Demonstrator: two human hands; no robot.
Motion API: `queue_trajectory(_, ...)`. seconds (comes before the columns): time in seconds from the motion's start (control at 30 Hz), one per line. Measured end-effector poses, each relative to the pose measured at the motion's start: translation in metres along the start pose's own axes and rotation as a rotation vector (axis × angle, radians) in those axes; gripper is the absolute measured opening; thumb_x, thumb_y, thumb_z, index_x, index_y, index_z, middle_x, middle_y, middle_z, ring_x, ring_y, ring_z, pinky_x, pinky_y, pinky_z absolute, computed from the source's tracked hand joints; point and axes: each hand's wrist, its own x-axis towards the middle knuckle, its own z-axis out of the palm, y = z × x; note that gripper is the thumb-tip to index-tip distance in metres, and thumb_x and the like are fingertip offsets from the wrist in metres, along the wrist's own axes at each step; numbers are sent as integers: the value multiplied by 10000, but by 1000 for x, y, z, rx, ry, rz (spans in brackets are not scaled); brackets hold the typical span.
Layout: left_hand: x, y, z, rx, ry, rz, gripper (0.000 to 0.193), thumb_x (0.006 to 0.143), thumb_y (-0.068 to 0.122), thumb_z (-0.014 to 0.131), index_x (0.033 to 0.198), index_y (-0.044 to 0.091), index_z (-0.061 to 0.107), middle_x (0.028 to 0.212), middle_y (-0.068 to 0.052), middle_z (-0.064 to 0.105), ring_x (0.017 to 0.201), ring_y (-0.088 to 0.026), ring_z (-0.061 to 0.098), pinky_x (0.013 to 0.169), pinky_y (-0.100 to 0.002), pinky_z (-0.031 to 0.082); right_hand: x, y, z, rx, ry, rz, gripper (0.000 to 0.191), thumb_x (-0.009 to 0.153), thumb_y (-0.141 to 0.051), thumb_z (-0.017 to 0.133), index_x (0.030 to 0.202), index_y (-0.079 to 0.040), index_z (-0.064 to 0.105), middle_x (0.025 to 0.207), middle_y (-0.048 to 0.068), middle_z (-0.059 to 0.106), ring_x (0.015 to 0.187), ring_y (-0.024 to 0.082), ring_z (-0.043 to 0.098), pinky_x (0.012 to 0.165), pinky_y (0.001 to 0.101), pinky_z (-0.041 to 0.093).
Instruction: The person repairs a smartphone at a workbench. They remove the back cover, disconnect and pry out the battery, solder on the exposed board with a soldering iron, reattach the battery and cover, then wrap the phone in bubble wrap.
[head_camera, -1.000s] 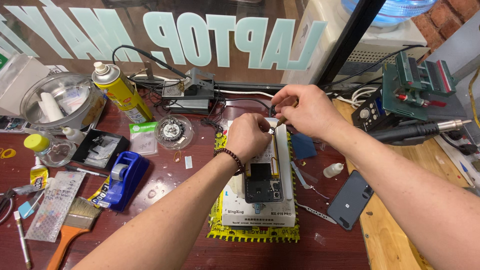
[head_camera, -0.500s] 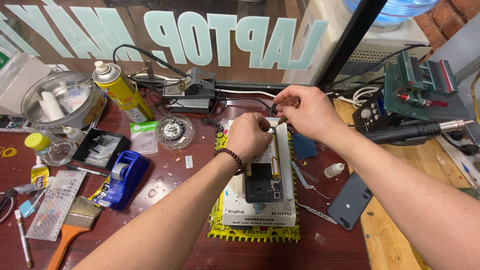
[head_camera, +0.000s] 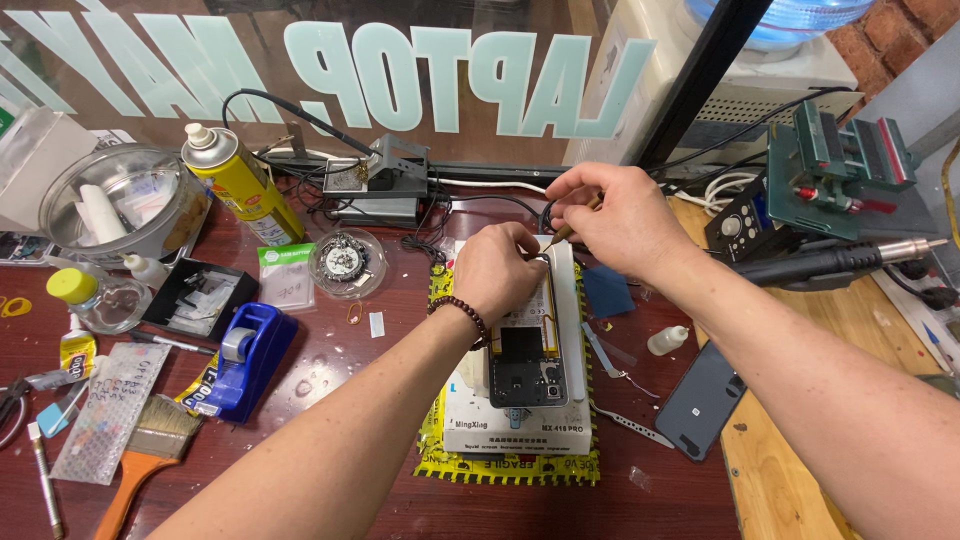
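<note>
The opened phone (head_camera: 527, 345) lies back-up on a white pad (head_camera: 515, 432) in the middle of the dark red bench (head_camera: 350, 490), over a yellow-edged mat (head_camera: 500, 468). With its cover off it is probably light, stiff and fragile: exposed boards and a thin battery that would not take bending or poking. Hold it by the frame edges, not the bare parts.

Your left hand (head_camera: 497, 270) rests curled on the phone's upper end, fingertips pressed down at the top edge; I cannot tell whether they pinch anything. Your right hand (head_camera: 610, 215) has its fingers closed around a thin brown-handled tool (head_camera: 568, 228), whose tip points at that same top edge, just beside your left fingertips.

A dark back cover (head_camera: 702, 398) lies right of the pad, with a small white dropper bottle (head_camera: 665, 341) between them.

To the left, a round clear dish (head_camera: 347, 263) holds a small dark cluster of parts. A black tray (head_camera: 196, 299) holds pale bits too small to name. A clear bowl (head_camera: 125, 205) farther back holds white tubes and wrappers. A yellow spray can (head_camera: 242, 187) stands beside it, and a small clear bottle with a yellow cap (head_camera: 92, 299) sits near the tray. A blue tape dispenser (head_camera: 245, 358) and a paintbrush (head_camera: 150, 450) lie nearer you.
</note>
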Motion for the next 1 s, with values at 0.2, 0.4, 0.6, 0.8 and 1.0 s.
queue_trajectory(0.2,-2,4,-1,19,3,-22,219,723,212,760,924,132,794,867,-150,767,850,-319,745,792,-424,574,1,4,3,-40,6,45,187,936,-8,598,1080,-25,716,914,73,755,833,142,752,693,300,620)
queue_trajectory(0.4,-1,4,-1,27,1,-15,219,722,207,756,923,130,795,870,-155,766,854,-323,744,797,-426,574,3,9,3,-2,0,35,202,931,6,584,1082,-22,714,921,75,750,855,141,750,707,299,631)
queue_trajectory(0.6,0,5,-1,31,2,-4,223,723,220,759,923,129,797,880,-161,763,860,-326,744,808,-429,572,3,6,-2,15,-2,14,210,935,2,576,1092,-22,714,926,82,750,858,143,755,726,295,639)
queue_trajectory(0.8,-2,6,-2,28,-3,-24,236,720,213,763,938,132,797,881,-159,765,866,-329,742,808,-428,574,3,6,2,-29,-2,32,217,926,6,579,1095,-19,713,933,82,751,853,144,757,706,304,629)
queue_trajectory(1.0,-3,7,-3,40,-7,-27,245,720,219,775,949,134,795,889,-154,765,871,-323,744,806,-426,574,2,7,2,-17,-3,28,215,930,2,581,1103,-16,708,933,86,752,859,144,753,711,300,634)
